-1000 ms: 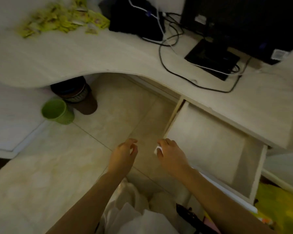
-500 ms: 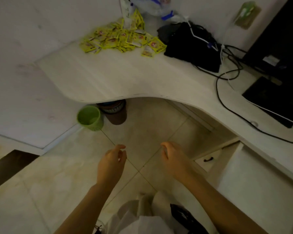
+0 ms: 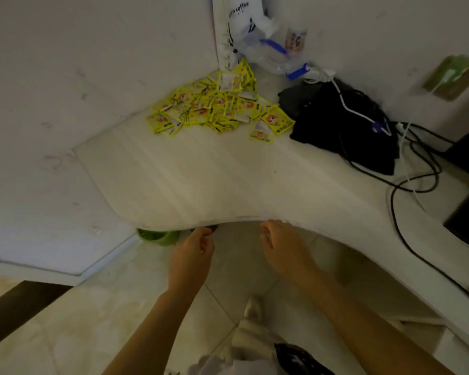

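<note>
My left hand [image 3: 191,255] and my right hand [image 3: 283,246] hover side by side just below the curved front edge of a pale corner desk [image 3: 201,185]. The fingers of both hang loosely curled and hold nothing. Neither hand touches the desk. A heap of several small yellow sachets [image 3: 217,106] lies at the back corner of the desk, well beyond both hands.
A black bag [image 3: 344,125] with white and black cables [image 3: 406,180] sits to the right of the sachets. Plastic bags [image 3: 257,41] lean in the wall corner. A green cup [image 3: 159,236] stands on the tiled floor under the desk edge. White walls close in at left and behind.
My view has swung up and left from the open drawer to the desk corner. Both hands have left the drawer front and moved forward to the desk edge.
</note>
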The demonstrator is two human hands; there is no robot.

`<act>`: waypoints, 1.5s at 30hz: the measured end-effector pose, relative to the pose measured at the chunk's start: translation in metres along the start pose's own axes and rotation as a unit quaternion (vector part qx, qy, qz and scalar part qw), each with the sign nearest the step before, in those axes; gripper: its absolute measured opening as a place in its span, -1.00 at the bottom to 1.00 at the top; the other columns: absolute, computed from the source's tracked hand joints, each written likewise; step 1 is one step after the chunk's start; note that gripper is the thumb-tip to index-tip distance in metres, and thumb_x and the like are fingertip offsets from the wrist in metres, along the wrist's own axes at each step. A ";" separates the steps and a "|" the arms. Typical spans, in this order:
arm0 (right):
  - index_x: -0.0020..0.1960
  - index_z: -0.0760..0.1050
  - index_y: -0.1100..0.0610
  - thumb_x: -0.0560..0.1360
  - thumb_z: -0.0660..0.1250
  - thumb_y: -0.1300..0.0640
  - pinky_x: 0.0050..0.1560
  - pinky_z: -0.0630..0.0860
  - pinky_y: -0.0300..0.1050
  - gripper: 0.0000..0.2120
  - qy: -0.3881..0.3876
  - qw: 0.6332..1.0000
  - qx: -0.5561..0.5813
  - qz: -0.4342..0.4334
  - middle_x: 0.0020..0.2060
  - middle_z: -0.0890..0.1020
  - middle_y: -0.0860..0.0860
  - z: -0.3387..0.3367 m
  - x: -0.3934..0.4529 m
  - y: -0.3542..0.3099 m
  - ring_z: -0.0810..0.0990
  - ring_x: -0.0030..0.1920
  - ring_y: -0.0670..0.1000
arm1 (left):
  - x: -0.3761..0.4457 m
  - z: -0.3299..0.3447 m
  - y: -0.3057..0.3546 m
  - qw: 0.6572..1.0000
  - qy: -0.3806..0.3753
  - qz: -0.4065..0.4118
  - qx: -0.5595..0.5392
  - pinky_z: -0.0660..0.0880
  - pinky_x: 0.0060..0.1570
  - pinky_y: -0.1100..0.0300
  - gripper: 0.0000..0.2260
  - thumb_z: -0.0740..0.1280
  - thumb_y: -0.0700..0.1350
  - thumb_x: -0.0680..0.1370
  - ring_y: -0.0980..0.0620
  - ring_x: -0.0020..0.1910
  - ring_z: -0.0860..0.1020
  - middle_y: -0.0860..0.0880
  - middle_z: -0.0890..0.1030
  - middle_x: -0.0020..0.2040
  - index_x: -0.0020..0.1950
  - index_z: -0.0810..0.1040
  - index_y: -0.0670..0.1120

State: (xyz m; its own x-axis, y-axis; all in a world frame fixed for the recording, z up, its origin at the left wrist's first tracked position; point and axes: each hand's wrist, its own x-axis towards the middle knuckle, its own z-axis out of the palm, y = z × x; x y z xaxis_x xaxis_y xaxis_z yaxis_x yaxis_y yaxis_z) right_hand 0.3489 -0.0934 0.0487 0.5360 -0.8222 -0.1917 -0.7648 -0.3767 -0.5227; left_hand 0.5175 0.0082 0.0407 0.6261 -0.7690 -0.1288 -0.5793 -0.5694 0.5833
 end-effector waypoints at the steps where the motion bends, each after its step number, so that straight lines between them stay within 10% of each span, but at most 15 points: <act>1: 0.32 0.40 0.11 0.62 0.10 0.08 0.15 0.42 -0.11 -0.69 0.000 1.000 -0.001 -0.011 0.19 0.54 0.07 -0.005 0.014 -0.001 0.47 0.19 0.06 | 0.012 0.001 0.004 1.000 0.003 -0.001 -0.004 0.50 -0.18 0.14 -0.80 0.26 -0.08 0.57 -0.01 -0.16 0.58 0.07 0.53 -0.24 0.18 0.56 0.00; 28: 0.26 0.40 0.21 0.60 0.15 0.10 0.06 0.48 0.04 -0.71 -0.003 0.995 -0.074 0.064 0.16 0.51 0.17 -0.083 0.335 0.024 0.48 0.15 0.17 | 0.367 0.024 0.094 0.982 -0.121 0.108 0.096 0.46 -0.01 0.11 -0.76 0.23 -0.05 0.59 -0.05 0.09 0.55 -0.02 0.62 0.07 0.23 0.52 -0.01; 45: 0.48 0.16 0.25 0.58 0.18 0.09 0.24 0.40 0.06 -0.48 -0.039 0.972 -0.204 0.110 0.40 0.30 0.22 -0.064 0.446 0.088 0.33 0.33 0.24 | 0.493 0.108 0.148 0.910 -0.193 0.258 0.259 0.13 0.49 -0.07 -0.49 0.18 -0.07 0.62 -0.12 0.54 0.07 -0.06 0.13 0.57 0.55 0.12 -0.04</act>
State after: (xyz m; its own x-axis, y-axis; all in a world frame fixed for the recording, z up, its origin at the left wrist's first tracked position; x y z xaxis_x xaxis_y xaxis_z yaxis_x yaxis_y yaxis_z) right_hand 0.4978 -0.5204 -0.0292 0.3573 -0.8727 -0.3327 -0.9333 -0.3469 -0.0926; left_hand 0.6838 -0.4865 -0.0228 0.0282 -0.9610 -0.2751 -0.9756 -0.0864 0.2019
